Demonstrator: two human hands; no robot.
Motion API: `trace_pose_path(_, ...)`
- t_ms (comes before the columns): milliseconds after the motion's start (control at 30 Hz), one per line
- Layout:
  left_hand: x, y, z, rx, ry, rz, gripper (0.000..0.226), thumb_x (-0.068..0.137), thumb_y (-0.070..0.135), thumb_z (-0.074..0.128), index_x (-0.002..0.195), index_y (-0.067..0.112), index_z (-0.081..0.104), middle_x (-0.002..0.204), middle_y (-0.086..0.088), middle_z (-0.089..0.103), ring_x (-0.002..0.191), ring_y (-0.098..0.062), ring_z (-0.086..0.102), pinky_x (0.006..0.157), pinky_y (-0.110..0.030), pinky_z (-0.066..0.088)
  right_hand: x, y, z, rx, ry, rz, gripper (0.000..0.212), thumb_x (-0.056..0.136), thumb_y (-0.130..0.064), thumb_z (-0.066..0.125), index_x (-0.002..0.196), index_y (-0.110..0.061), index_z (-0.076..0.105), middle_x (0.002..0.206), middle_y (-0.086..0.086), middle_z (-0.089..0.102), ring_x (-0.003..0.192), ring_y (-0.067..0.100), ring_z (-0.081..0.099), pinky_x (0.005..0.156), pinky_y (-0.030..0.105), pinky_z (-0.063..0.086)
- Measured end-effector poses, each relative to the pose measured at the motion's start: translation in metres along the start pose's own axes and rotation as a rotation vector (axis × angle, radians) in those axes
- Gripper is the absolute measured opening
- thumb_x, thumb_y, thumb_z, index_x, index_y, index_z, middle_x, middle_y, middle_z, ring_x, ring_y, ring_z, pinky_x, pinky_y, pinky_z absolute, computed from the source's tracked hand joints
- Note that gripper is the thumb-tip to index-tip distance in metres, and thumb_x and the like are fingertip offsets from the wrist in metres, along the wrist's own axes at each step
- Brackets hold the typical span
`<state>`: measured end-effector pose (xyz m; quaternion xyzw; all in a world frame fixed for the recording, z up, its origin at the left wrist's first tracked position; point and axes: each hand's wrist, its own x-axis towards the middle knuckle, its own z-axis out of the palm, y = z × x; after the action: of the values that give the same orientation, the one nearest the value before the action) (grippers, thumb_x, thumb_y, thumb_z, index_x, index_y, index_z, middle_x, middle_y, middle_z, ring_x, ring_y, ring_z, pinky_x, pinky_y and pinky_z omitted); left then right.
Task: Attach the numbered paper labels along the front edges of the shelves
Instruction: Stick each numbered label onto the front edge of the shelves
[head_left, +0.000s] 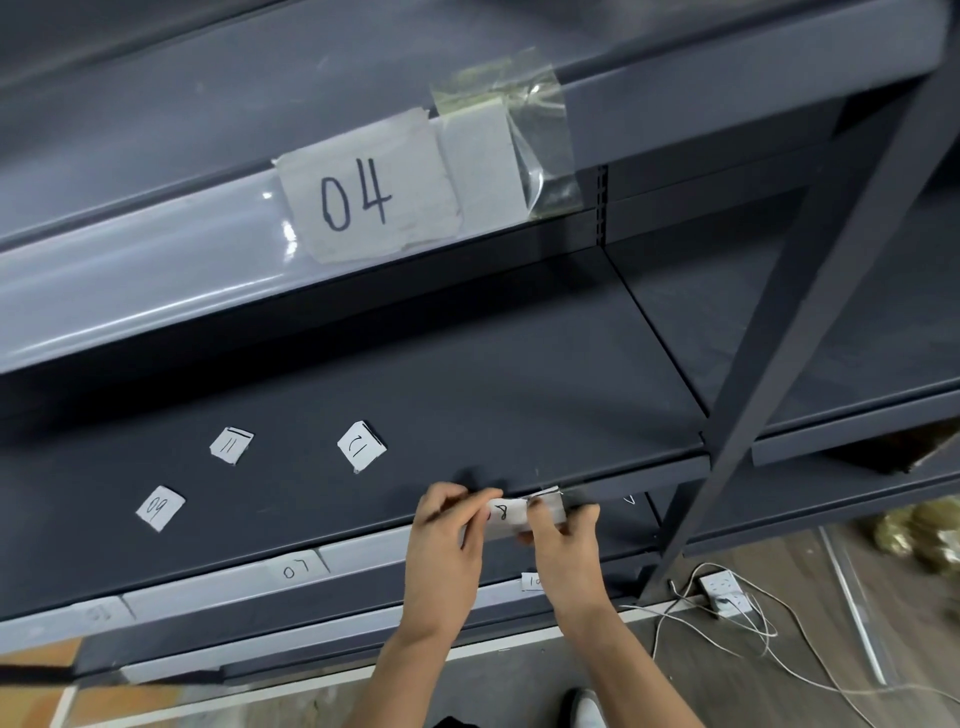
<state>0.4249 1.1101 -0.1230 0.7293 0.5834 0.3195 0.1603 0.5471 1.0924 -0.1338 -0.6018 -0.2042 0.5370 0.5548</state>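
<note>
My left hand (448, 525) and right hand (567, 538) each pinch an end of the paper label (506, 514) showing an 8, held at the front edge of the dark shelf (519, 364). Loose label 09 (160, 508), label 11 (231, 445) and label 12 (362, 446) lie on it; label 04 (363, 192) hangs above

A shop or stockroom: dark grey metal display shelves (519, 364) with clear plastic label rails (130, 291) along their front edges, a power strip (724, 592) and cables (769, 631) on the floor (810, 556).
</note>
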Motion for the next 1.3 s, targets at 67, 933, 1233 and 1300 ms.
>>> trace_pose_path(67, -0.001, 0.001, 0.003, -0.02, 0.028, -0.027, 0.03, 0.088, 0.006, 0.067, 0.107, 0.028, 0.074, 0.092, 0.009, 0.053, 0.083, -0.006, 0.055, 0.077, -0.009, 0.04, 0.001, 0.001, 0.0, -0.013, 0.005, -0.005, 0.024, 0.094, -0.019, 0.056, 0.105, -0.008, 0.038, 0.091, 0.003, 0.057, 0.081, 0.021, 0.058, 0.068, 0.023, 0.05)
trace_pose_path(933, -0.013, -0.005, 0.019, 0.068, 0.133, 0.101, 0.031, 0.09, 0.022, 0.052, 0.114, 0.028, 0.071, 0.1, 0.007, 0.053, 0.084, -0.012, 0.049, 0.077, -0.033, 0.048, 0.001, 0.003, 0.009, 0.064, 0.079, 0.04, 0.036, 0.089, -0.036, 0.064, 0.098, -0.013, 0.038, 0.094, -0.001, 0.057, 0.083, 0.021, 0.061, 0.067, 0.025, 0.045)
trace_pose_path(1233, -0.026, -0.011, 0.016, 0.303, -0.025, 0.168, 0.07, 0.071, 0.006, 0.07, 0.135, 0.03, 0.053, 0.119, 0.001, 0.047, 0.101, -0.018, 0.047, 0.086, -0.033, 0.047, 0.004, 0.013, 0.013, -0.04, 0.144, -0.044, 0.036, 0.084, -0.034, 0.071, 0.092, -0.022, 0.038, 0.098, -0.001, 0.059, 0.1, 0.024, 0.062, 0.093, 0.048, 0.049)
trace_pose_path(1300, -0.027, -0.01, 0.015, 0.305, -0.049, 0.162, 0.071, 0.073, 0.007, 0.069, 0.137, 0.031, 0.049, 0.121, 0.001, 0.046, 0.101, -0.017, 0.046, 0.086, -0.034, 0.048, 0.004, 0.013, 0.013, -0.045, 0.15, -0.053, 0.036, 0.085, -0.034, 0.07, 0.09, -0.022, 0.037, 0.094, -0.003, 0.057, 0.099, 0.024, 0.061, 0.093, 0.047, 0.049)
